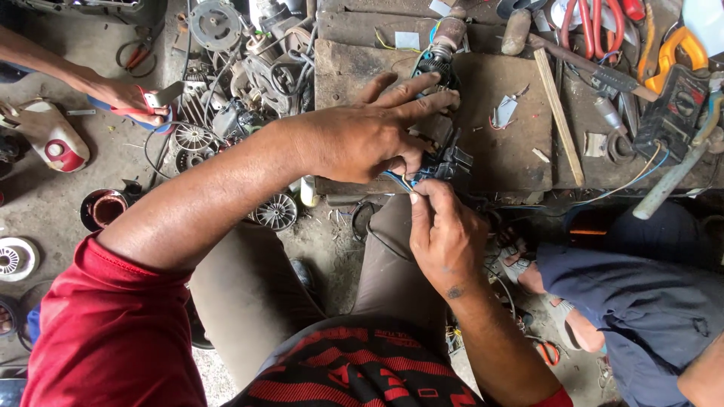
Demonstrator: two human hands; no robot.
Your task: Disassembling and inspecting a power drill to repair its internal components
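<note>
Head view, from the left edge: a co-worker's hand point(124, 98) reaches in over the concrete floor point(53, 188), fingers wrapped round the red handles of a pair of pliers point(147, 105). Below it lie a copper-wound coil in its round housing point(103, 208) and a white fan wheel point(15, 258). Further right sits a heap of motor parts point(241, 68), with a small finned rotor point(276, 212) on the floor in front of it.

The person's left hand point(369, 132), at the end of a red-sleeved arm, lies palm-down across a dark motor assembly point(445, 113) that rests on the worn wooden bench point(513, 143). Its fingers are spread and curled over the body of the assembly, pressing it against the bench, with the thumb tucked at the near edge. Just beneath, the right hand point(445, 237) comes up from below; thumb and forefinger are pinched together on a bundle of thin blue wires point(403, 181) that leads out of the assembly's black end block point(452, 162) at the bench's front edge.

To the right on the bench lie a wooden stick point(559, 120), scraps of white paper, red-handled cutters point(596, 22), an orange-handled tool point(679, 49) and a grey-handled hammer point(667, 185). At lower right another person in blue trousers point(641, 301) sits, sandalled foot point(528, 275) showing.
</note>
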